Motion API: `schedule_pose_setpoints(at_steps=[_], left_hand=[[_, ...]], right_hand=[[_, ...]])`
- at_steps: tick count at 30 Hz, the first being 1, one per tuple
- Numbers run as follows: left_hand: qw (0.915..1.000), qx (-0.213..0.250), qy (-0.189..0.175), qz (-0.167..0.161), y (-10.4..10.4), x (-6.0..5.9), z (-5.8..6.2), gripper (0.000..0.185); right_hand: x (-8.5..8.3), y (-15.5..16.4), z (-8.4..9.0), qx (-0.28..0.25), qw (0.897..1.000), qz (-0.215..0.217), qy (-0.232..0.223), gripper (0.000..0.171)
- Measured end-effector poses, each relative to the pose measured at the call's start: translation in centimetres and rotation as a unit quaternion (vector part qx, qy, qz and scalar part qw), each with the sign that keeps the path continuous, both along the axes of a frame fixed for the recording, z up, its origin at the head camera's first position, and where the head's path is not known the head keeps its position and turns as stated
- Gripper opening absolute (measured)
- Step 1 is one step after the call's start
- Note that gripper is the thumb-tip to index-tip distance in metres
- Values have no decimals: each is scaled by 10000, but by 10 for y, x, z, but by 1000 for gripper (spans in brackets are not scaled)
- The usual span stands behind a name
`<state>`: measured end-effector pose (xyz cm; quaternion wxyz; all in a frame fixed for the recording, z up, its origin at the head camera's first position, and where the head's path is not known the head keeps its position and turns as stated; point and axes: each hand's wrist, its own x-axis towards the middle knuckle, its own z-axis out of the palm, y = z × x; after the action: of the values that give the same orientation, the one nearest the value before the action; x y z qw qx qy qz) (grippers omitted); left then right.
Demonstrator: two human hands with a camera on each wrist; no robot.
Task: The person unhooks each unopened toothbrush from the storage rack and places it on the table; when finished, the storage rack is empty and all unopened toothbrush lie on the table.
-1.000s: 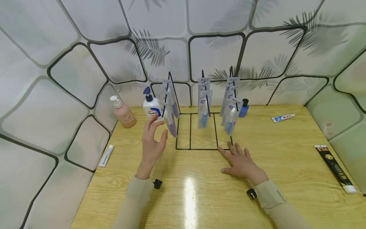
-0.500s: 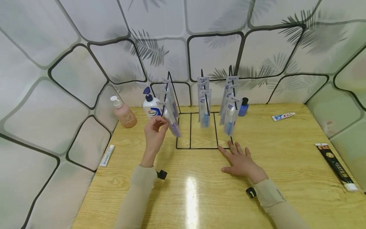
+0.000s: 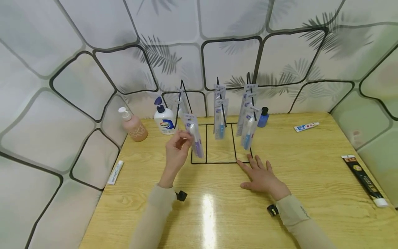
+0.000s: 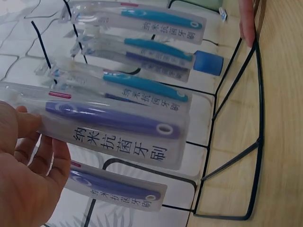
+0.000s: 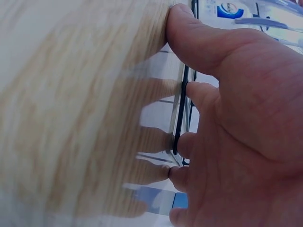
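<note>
Pinching the purple toothbrush (image 3: pixel 197 142) in its pack, the left hand (image 3: pixel 177 154) has it at two o'clock. The right hand (image 3: pixel 262 179) lies spread, fingertips at the rack's (image 3: pixel 219 163) front edge, with the toothbrush toward its ten o'clock.

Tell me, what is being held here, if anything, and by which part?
The left hand pinches a purple toothbrush by the side edge of its wrapper, near the brush head. The right hand holds nothing.

Your head camera looks down over the desk (image 3: pixel 280 145) toward twelve o'clock; your wrist cameras sit close in, both sharing the wire rack (image 3: pixel 221 163).
</note>
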<state>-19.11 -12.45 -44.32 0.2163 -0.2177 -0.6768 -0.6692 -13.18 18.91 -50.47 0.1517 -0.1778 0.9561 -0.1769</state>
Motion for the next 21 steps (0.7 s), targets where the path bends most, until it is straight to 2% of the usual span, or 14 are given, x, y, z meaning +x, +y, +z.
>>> schedule_pose_setpoints(at_steps=[4, 8, 12, 15, 18, 21], left_hand=[[9991, -275, -162, -295, 2, 9, -6, 10], [9940, -685, -731, -440, 1, 22, -13, 11], [9802, -1185, -1534, -404, -2, 35, -23, 14], [9682, -1470, -1990, -368, -8, 44, -31, 14], [9589, -1678, -2263, -321, -16, 51, -39, 14], [9515, -1934, -2389, -170, -27, 55, -47, 15]], right_hand=[[-1, 0, -1, 28, 10000, 37, 4, 87], [-1, 0, 1, 4, 10000, 22, -60, 87], [-1, -1, 3, -22, 9999, -22, -117, 87], [0, -1, 4, 9, 9999, -30, -115, 87], [0, -1, 5, -4, 9999, -34, -139, 87], [1, -1, 5, -20, 9999, -44, -133, 87]])
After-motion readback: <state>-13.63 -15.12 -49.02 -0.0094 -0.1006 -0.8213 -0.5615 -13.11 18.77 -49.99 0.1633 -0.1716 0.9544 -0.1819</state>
